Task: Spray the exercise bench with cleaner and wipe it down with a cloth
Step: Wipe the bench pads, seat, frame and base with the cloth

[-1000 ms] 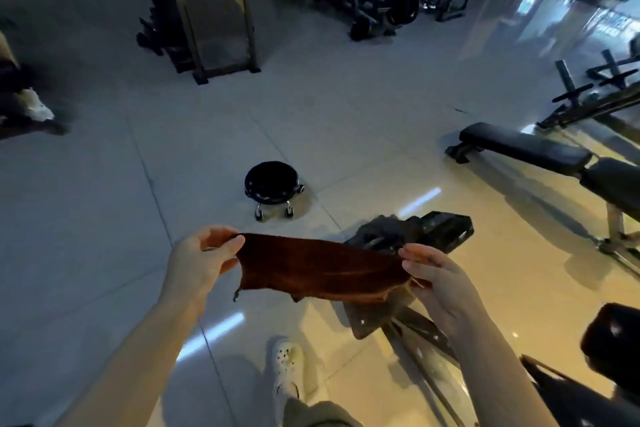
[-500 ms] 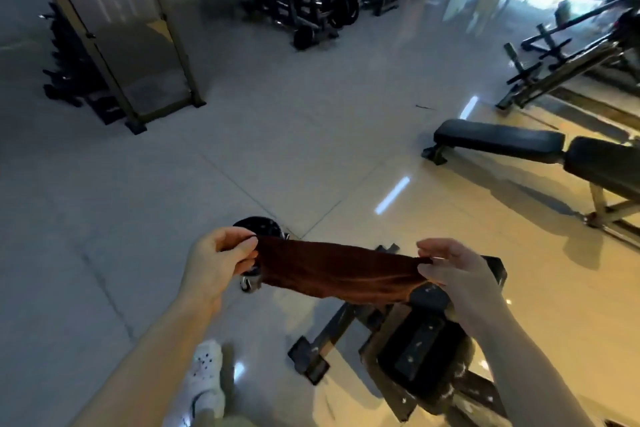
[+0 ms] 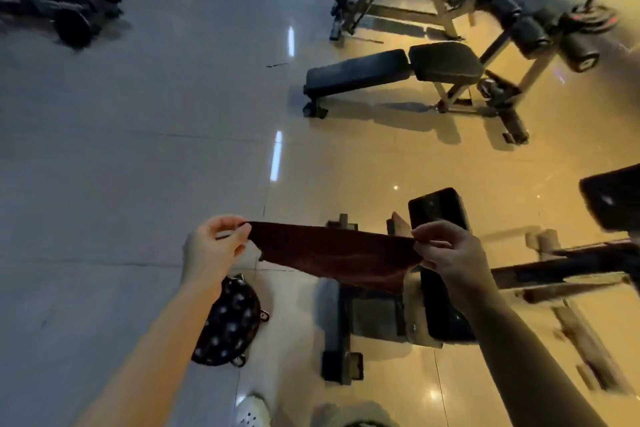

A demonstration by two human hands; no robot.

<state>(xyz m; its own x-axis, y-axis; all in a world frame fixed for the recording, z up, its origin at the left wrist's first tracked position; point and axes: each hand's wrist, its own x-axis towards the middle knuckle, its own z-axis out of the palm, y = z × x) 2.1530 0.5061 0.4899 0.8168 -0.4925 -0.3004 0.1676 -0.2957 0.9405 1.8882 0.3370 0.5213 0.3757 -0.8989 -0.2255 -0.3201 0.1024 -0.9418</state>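
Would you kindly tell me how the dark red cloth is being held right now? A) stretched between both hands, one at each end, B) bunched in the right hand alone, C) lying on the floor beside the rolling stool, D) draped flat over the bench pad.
A: the left hand pinches one end and the right hand the other, with the cloth hanging taut between them above the bench pad.

Cloth (image 3: 332, 255) above the bench (image 3: 440, 253) (stool (image 3: 227, 326) to its left)
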